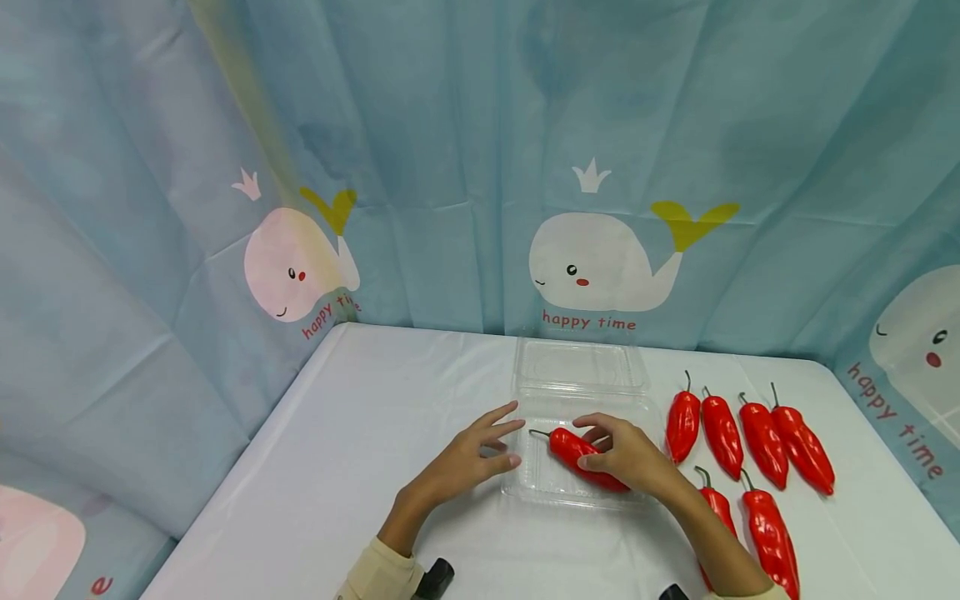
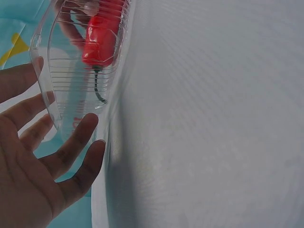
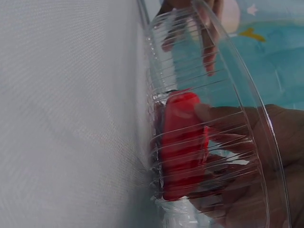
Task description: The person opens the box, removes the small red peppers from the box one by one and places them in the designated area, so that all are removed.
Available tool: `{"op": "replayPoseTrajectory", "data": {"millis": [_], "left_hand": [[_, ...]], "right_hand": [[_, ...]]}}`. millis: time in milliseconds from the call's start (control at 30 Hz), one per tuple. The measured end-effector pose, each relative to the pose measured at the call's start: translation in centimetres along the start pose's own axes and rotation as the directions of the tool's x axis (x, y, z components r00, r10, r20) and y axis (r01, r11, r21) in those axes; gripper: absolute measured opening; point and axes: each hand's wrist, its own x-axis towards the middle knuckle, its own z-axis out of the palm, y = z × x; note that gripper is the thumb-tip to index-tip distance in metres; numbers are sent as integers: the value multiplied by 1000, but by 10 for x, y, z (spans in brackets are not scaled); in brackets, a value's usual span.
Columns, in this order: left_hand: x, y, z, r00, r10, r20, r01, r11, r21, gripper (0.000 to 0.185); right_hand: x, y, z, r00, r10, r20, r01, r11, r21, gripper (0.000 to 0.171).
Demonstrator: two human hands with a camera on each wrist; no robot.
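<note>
A clear plastic clamshell box [image 1: 525,490] lies open on the white table, its lid [image 1: 581,367] folded back toward the curtain. My right hand [image 1: 611,454] grips a red chili pepper [image 1: 568,447] and holds it low inside the box tray, stem pointing left. In the right wrist view, the pepper [image 3: 183,142] and my right hand [image 3: 266,156] show through the ribbed wall [image 3: 237,85]. My left hand [image 1: 491,442] is spread with straight fingers at the tray's left edge. The left wrist view shows those fingers [image 2: 80,137] against the box wall [image 2: 71,80], with the pepper [image 2: 99,40] beyond.
Several more red chili peppers [image 1: 750,433] lie in rows on the table right of the box, two of them [image 1: 768,533] close to my right forearm. A blue curtain printed with whales [image 1: 600,267] hangs behind the table. The table's left edge [image 1: 247,467] drops away.
</note>
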Motion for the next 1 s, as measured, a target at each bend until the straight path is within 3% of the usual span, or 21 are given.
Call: {"op": "replayPoseTrajectory", "data": {"millis": [633,1000], "left_hand": [[0,0,-1,1000,-2,-7,2,1000,-14,57],[-1,0,-1,1000,-7,-9,7,1000,-14,57]], "right_hand": [[-5,-2,-5,1000,-3,-10,3,1000,-12,54],[-11,-7,-14,998,4,-57,0,998,60,64]]}}
